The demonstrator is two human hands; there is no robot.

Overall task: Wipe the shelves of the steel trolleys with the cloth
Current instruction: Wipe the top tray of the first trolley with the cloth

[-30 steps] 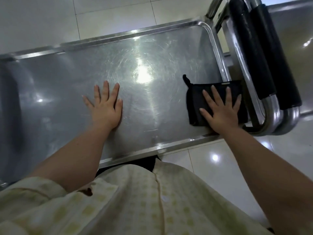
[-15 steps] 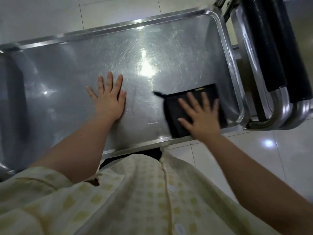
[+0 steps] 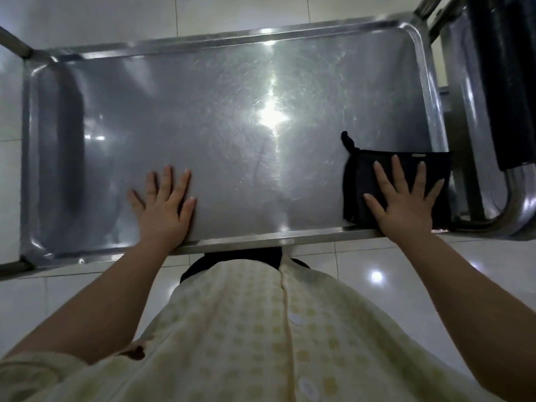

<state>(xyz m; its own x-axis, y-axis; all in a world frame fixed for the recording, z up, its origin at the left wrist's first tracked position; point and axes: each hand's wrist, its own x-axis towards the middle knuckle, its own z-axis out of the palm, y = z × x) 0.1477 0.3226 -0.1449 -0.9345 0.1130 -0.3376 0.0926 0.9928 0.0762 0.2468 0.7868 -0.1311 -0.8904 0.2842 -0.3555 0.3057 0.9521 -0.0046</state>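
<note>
1. My right hand (image 3: 404,198) lies flat on the black cloth (image 3: 359,187), fingers (image 3: 383,177) spread wide and straight. They press down on it and do not curl round it.
2. The cloth sits folded in the near right corner of the trolley's top shelf (image 3: 203,117), against the right rim and touching the near edge. A small loop sticks up from its far left corner.
3. My left hand (image 3: 164,204) rests palm down on the bare steel near the front edge, left of the middle, well apart from the cloth. Its fingers are open and flat, holding nothing.
4. The shelf is a shallow steel tray with a raised rim and rounded corners; a bright glare and fine swirl marks show near its middle.
5. Just beyond the right rim stands a second trolley (image 3: 475,91) with a curved steel handle bar, a dark grip (image 3: 504,82) on it.
6. Pale glossy floor tiles (image 3: 362,274) show below the shelf's near edge, and my yellow checked shirt (image 3: 246,329) fills the bottom of the view.
</note>
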